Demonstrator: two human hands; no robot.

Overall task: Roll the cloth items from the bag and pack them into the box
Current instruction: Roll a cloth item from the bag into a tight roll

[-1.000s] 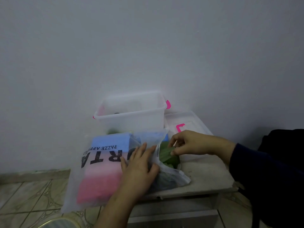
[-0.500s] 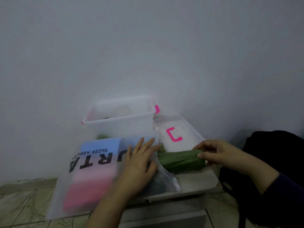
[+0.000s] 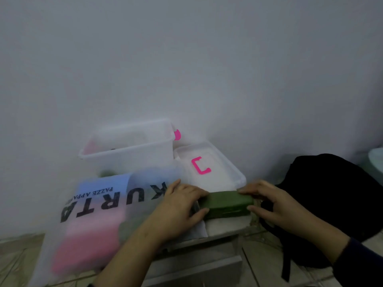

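— Pale grey wall (image 3: 186, 59) fills the background, and a small low table (image 3: 226, 224) stands against it on a tiled floor (image 3: 18, 251). What do the hands hold?

— Both hold one green rolled cloth (image 3: 228, 205). The left hand (image 3: 178, 206) has its fingers over the roll's left end and its thumb curled under the near edge. The right hand (image 3: 269, 201) grips the right end, fingers on top, thumb against the near side.

— Where does the roll lie?

— Between the two sets of fingers, level, at the table's front part. I cannot tell whether it rests on the surface or sits just above it.

— And the bag?

— A frosted plastic bag (image 3: 99, 214) printed KURTA lies under the left palm and spreads away from those fingers to the left, past the table edge. Pink and blue show through it.

— The box?

— A clear plastic box (image 3: 128, 154) with a pink latch stands beyond the left fingertips, by the wall. Its lid (image 3: 215, 162), bearing a pink clip, lies flat just beyond the roll, right beside the box.

— Anything past the right fingers?

— A black backpack (image 3: 331, 193) on the floor, to their right.
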